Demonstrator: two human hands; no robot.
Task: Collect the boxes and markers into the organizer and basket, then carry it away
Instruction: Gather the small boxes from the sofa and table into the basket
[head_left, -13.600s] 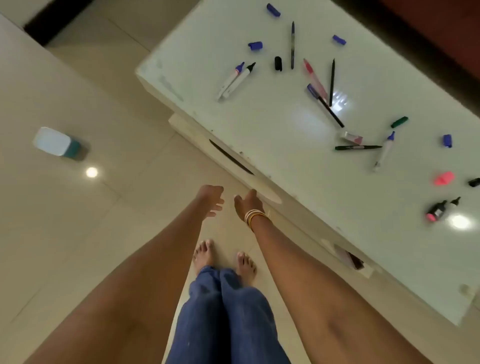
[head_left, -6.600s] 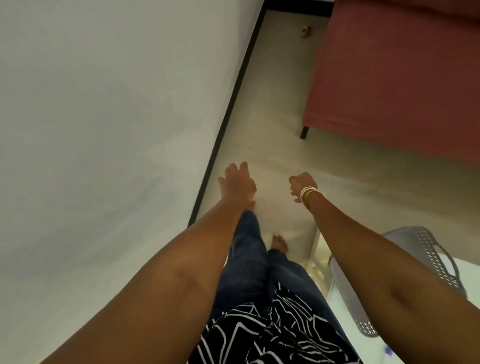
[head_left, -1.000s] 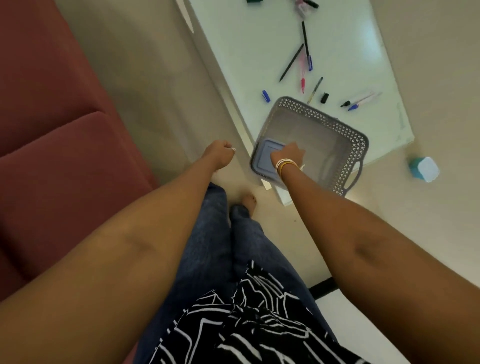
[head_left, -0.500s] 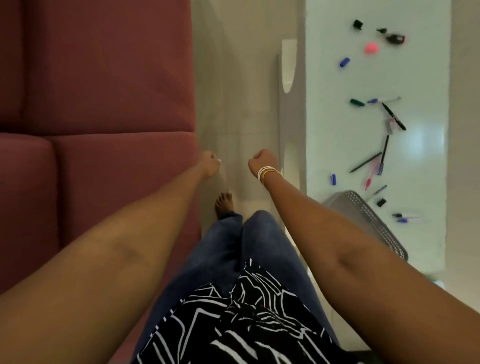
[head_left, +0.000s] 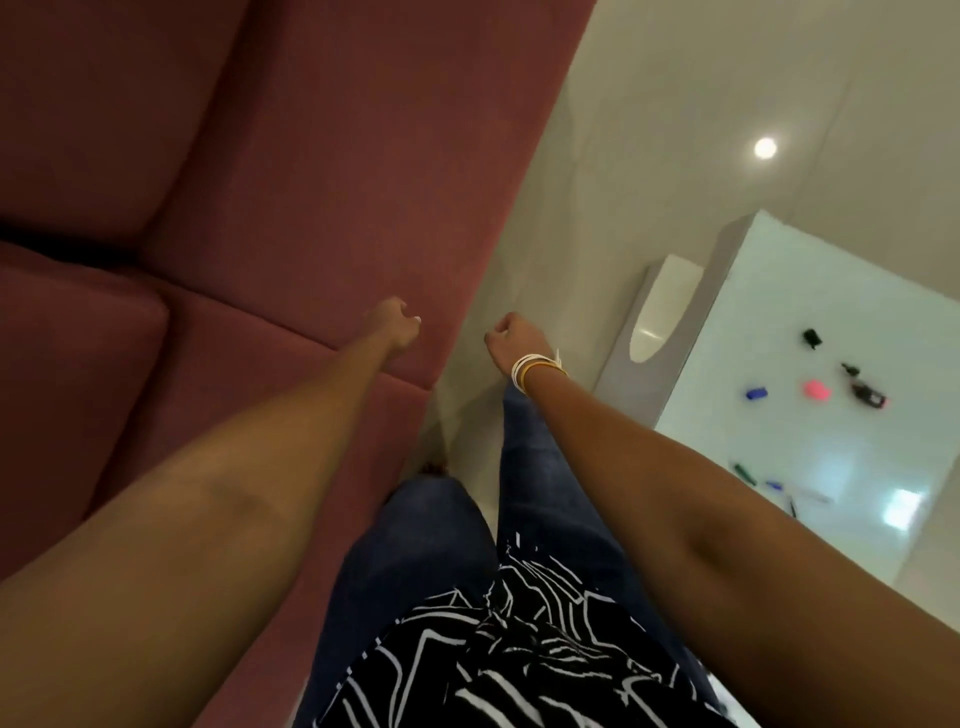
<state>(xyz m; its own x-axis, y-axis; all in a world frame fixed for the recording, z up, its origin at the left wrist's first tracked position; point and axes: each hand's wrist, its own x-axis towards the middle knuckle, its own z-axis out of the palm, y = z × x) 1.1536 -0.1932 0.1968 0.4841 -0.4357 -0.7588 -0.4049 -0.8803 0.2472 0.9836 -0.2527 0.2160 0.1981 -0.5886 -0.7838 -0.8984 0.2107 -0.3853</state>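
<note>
Both the left hand and right hand look loosely curled, empty; markers on the right counter seem light, slick: pinch mid-barrel

Both arms outstretched; left hand, right hand loosely curled (empty)

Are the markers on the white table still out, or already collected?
Still out: the pink cap, blue cap and black marker lie loose on the table.

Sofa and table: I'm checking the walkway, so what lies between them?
In the head view, only bare pale floor separates the red sofa from the white table, plus the person's legs.
</note>
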